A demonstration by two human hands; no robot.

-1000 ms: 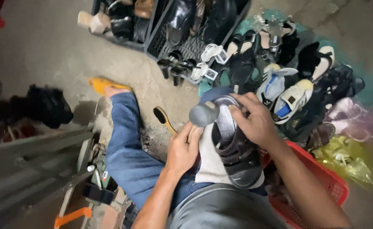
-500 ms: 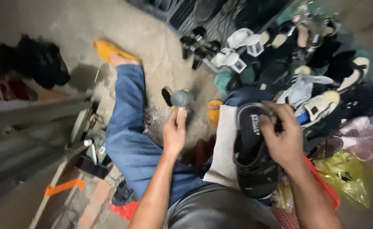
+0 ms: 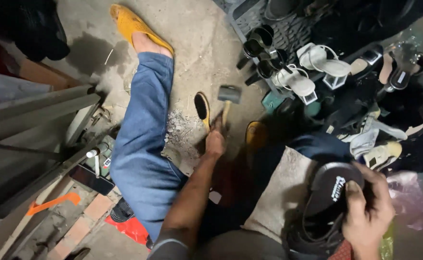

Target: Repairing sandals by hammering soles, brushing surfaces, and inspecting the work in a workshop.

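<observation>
My left hand [image 3: 215,140] reaches down to the concrete floor and grips the wooden handle of a hammer [image 3: 229,95], whose grey head lies on the ground just beyond. A brush [image 3: 202,109] with black bristles and a yellow handle lies right beside the hand. My right hand [image 3: 368,210] holds a black sandal [image 3: 330,188] at the lower right, sole side up, above a pale cloth [image 3: 278,192] spread over my lap.
My leg in blue jeans [image 3: 141,144] stretches across the floor, ending in a yellow slipper [image 3: 133,25]. A second yellow slipper [image 3: 256,135] sits near the hammer. Several shoes and sandals [image 3: 317,67] are piled at the right. Metal bars [image 3: 38,106] and a phone [image 3: 91,179] lie at the left.
My left hand has carried the hammer from beside the sandal down to the floor. My right hand has kept the sandal and shifted right.
</observation>
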